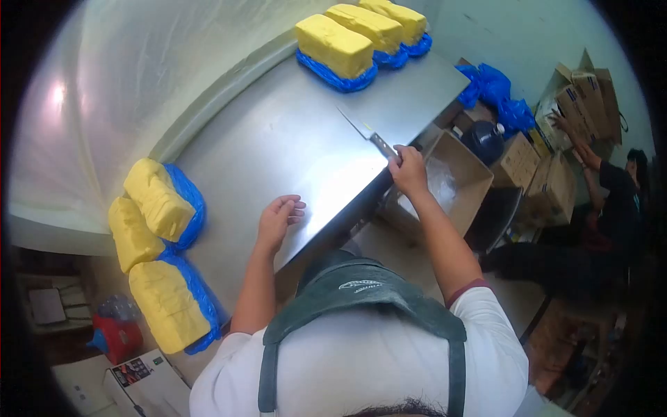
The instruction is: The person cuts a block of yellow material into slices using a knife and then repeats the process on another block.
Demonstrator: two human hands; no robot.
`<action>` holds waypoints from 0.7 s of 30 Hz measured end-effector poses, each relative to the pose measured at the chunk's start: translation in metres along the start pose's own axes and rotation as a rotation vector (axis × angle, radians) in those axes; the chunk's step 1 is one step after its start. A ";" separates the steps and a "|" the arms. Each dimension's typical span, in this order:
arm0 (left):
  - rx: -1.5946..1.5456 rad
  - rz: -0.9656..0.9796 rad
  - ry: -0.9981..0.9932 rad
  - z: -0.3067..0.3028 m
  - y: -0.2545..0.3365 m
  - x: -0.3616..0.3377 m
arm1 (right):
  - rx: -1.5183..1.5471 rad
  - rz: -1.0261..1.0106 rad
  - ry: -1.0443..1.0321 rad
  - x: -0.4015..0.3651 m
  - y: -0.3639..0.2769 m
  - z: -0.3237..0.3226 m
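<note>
My right hand (pixel 408 169) is wrapped round the handle of a kitchen knife (pixel 379 144). The blade points away from me to the upper left, over the steel table (pixel 243 160). Above the table's near edge is my left hand (pixel 281 214), its fingers loosely bent and apart, holding nothing. Three large yellow blocks that look like butter (pixel 335 46) stand at the far end, on blue plastic (pixel 340 78). Three more yellow blocks (pixel 167 306) sit at the left end, with blue plastic along their sides. Neither hand touches a block.
Clear plastic sheeting (pixel 139 76) hangs along the table's far left side. An open cardboard box (pixel 455 174) stands beside the table at right, near a dark round container (pixel 484 142) and blue bags (pixel 497 90). Another person (pixel 615 194) reaches toward stacked cartons (pixel 583 104) at far right.
</note>
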State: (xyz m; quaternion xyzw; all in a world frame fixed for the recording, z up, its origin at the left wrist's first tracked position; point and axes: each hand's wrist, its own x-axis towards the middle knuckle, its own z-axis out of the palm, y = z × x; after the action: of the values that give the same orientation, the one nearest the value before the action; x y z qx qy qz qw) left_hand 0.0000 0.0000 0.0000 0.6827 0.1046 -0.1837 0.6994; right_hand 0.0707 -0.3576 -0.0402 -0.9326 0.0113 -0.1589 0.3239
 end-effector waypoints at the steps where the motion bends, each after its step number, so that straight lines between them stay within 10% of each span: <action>1: -0.027 0.003 0.046 -0.005 0.002 0.002 | -0.051 -0.020 0.016 0.004 -0.011 0.006; 5: -0.150 -0.021 0.129 -0.002 0.038 0.124 | -0.214 0.160 -0.272 0.074 -0.009 0.032; 14: -0.411 -0.183 -0.116 0.090 0.097 0.364 | 0.233 0.428 -0.066 0.007 0.085 -0.040; 21: -0.156 -0.286 0.353 0.170 0.127 0.417 | 0.250 0.616 0.059 -0.005 0.126 -0.093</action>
State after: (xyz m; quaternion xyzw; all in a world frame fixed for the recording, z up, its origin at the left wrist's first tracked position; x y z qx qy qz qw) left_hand 0.4127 -0.2161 -0.0418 0.6265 0.3350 -0.1501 0.6876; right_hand 0.0478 -0.5127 -0.0496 -0.8335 0.2822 -0.0805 0.4682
